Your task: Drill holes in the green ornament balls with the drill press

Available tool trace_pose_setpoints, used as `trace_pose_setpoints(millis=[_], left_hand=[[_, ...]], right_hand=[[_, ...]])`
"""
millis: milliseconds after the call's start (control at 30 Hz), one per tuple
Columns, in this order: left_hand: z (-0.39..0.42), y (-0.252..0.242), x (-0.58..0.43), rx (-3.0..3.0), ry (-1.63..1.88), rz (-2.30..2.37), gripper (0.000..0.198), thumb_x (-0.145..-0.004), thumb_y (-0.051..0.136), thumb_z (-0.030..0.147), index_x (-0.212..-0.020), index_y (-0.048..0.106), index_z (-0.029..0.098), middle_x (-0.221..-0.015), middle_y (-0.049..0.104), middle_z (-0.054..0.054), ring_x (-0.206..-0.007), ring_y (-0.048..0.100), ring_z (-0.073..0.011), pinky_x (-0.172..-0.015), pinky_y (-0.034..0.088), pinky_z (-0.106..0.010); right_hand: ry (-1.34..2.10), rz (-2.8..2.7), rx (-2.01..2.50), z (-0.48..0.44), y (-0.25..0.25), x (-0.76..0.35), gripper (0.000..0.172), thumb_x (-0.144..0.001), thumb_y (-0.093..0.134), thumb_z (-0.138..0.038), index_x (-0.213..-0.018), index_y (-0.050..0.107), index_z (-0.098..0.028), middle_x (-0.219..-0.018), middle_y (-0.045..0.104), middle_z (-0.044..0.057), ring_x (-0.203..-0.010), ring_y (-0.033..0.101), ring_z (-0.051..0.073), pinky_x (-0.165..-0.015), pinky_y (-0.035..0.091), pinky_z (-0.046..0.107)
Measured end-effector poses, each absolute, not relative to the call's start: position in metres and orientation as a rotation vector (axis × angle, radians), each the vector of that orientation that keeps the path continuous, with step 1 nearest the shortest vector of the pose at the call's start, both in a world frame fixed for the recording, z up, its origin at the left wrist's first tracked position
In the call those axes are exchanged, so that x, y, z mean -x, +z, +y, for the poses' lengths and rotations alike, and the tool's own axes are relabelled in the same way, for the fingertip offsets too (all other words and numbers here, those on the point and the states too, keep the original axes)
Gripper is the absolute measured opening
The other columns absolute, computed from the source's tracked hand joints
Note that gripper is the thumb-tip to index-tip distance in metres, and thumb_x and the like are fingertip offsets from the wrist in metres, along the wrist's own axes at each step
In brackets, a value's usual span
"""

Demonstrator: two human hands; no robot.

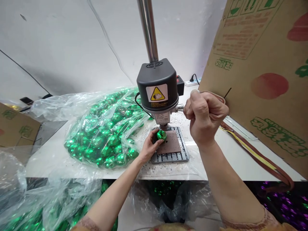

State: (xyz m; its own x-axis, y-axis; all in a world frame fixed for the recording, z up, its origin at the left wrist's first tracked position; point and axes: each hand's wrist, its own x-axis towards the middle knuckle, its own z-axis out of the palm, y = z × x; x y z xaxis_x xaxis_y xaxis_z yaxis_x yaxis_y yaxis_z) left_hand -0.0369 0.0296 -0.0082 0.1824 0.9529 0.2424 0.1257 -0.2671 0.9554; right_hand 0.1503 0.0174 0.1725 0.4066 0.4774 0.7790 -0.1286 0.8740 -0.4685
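Observation:
A black-topped drill press (pixel 157 80) with a yellow warning label stands mid-table on its steel column. Below its chuck, my left hand (pixel 150 146) pinches a shiny green faceted ball (pixel 161 135) between thumb and fingers, over a brown board (pixel 172 146) on the slotted metal base (pixel 184 149). My right hand (pixel 205 115) is closed in a fist at the press's right side, wrapped round the feed handle (pixel 179 108), whose grip is hidden by my fingers. Whether the drill bit touches the ball cannot be made out.
A clear bag of green balls (pixel 103 138) lies left of the press. A large cardboard box (pixel 260 80) stands at the right, with brown and yellow straps (pixel 255 149) beside it. Dark chips are scattered round the base. Bags of green balls hang below the table's front edge.

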Motion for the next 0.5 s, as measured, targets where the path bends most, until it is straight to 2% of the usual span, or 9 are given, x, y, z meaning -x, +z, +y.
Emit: trace_pose_setpoints(millis=[500], left_hand=[[0.023, -0.007, 0.024, -1.661, 1.157, 1.077, 0.054, -0.080, 0.081, 0.037, -0.127, 0.058, 0.022, -0.121, 0.068, -0.008, -0.114, 0.064, -0.0249, -0.103, 0.050, -0.041]], right_hand=[[0.400, -1.099, 0.399, 0.018, 0.172, -0.152, 0.047, -0.091, 0.065, -0.035, -0.052, 0.041, -0.020, -0.046, 0.035, -0.007, -0.043, 0.033, 0.005, -0.043, 0.028, 0.028]])
